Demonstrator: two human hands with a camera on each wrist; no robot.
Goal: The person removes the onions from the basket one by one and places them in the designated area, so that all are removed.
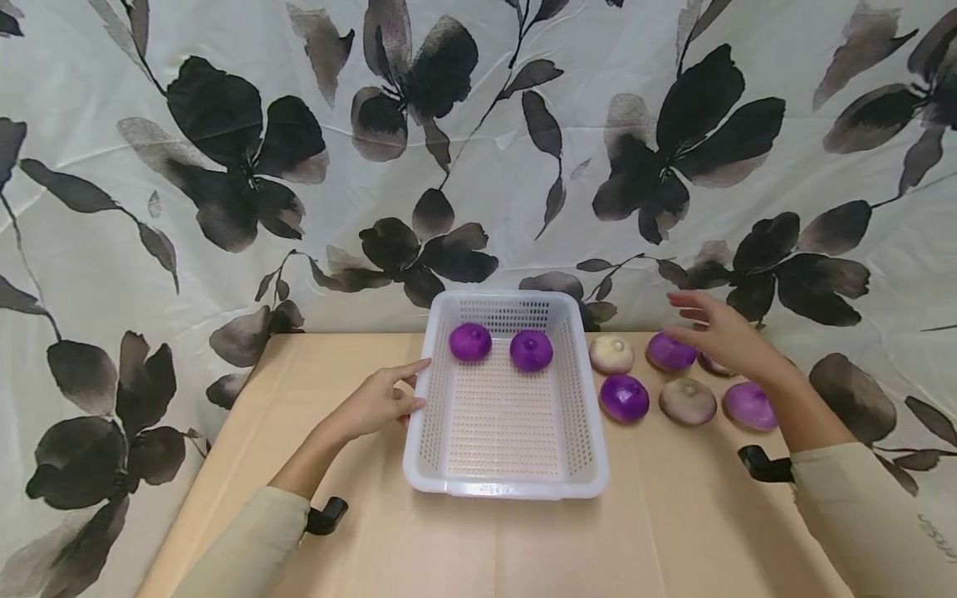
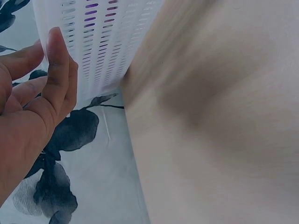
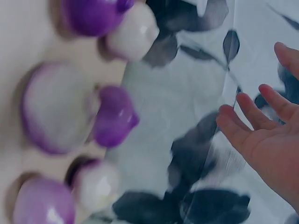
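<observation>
A white perforated plastic basket (image 1: 508, 490) stands on the table with two purple onions, one (image 1: 470, 342) at the left and one (image 1: 531, 350) at the right, near its far end. My left hand (image 1: 380, 400) grips its left rim, thumb and fingers at the edge; the left wrist view shows fingers against the outer wall. Over the onions to the right, my right hand (image 1: 721, 334) is raised with fingers spread and nothing in it. Below it lie a purple onion (image 1: 671, 351) and an onion half hidden by the hand. In the right wrist view the open hand (image 3: 266, 126) is apart from the onions.
Right of the basket are also a white onion (image 1: 611, 355), a glossy purple onion (image 1: 625, 398), a pale brownish onion (image 1: 687, 402) and a light purple onion (image 1: 750, 406). A floral cloth (image 1: 523, 249) hangs behind the table's (image 1: 336, 531) far edge.
</observation>
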